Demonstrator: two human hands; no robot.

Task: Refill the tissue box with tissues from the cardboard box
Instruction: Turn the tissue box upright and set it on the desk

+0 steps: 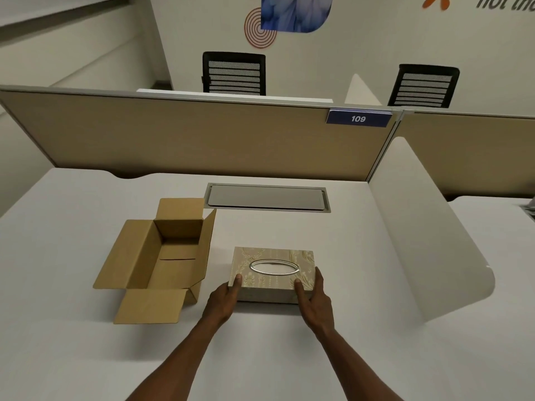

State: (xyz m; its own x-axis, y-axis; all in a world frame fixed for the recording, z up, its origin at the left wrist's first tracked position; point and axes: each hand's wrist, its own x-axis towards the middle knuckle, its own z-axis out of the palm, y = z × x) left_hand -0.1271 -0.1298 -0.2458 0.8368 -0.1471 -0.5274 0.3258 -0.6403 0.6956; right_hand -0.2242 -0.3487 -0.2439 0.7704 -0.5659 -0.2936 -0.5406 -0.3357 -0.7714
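A beige patterned tissue box (273, 257) with a silver oval slot lies flat on the white desk, lid closed. My left hand (224, 298) grips its near left corner, thumb on top. My right hand (314, 299) grips its near right corner, thumb on the lid too. To the left stands the brown cardboard box (173, 256), flaps spread open; its visible inside shows bare cardboard and no tissues. No tissue shows through the oval slot.
The white desk (347, 328) has a grey cable hatch (266, 198) behind the tissue box. A tan partition (202, 134) closes the far side, and a curved white divider (428, 250) walls the right. Two black chairs stand beyond.
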